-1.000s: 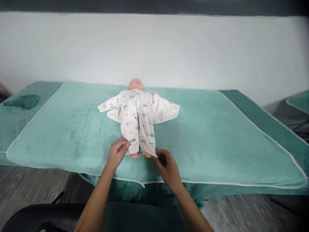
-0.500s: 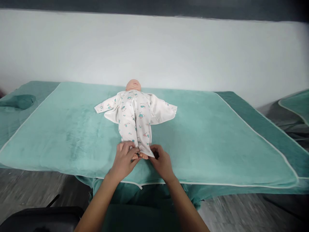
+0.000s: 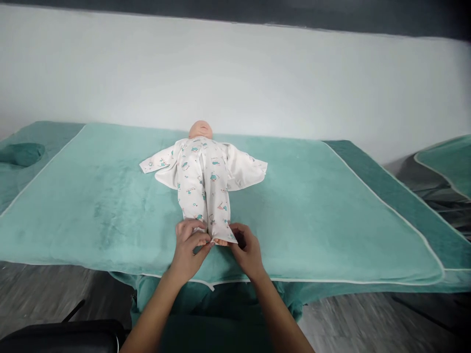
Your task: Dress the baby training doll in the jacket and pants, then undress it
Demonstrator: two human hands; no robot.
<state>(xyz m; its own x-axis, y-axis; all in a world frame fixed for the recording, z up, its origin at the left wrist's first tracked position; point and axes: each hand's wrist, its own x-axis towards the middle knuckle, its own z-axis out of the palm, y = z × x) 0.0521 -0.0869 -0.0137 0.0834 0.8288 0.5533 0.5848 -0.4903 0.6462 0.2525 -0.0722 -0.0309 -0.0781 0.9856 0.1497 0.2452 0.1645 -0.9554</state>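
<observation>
A baby doll [image 3: 200, 129] lies on its back, head toward the wall, in a white baby outfit [image 3: 216, 196] with small green and red prints. Its sleeves spread out to both sides. At the foot end, my left hand [image 3: 189, 247] has thumb and fingers pinched on the inner edge of the outfit's hem. My right hand [image 3: 247, 249] grips the outer corner of the same hem, its fingertips partly behind the cloth. Between the hands, the doll's toes [image 3: 221, 242] peek out under the hem.
The doll rests on a padded table with a green cover [image 3: 312, 211] edged in white piping. Behind it stands a white wall [image 3: 235, 73]. A black chair [image 3: 62, 338] is at the lower left, and another green-covered surface [image 3: 449, 162] at the right.
Both hands have drawn the hem slightly downward and flatter, so it covers more of the doll's toes. The whole view has shifted a little.
</observation>
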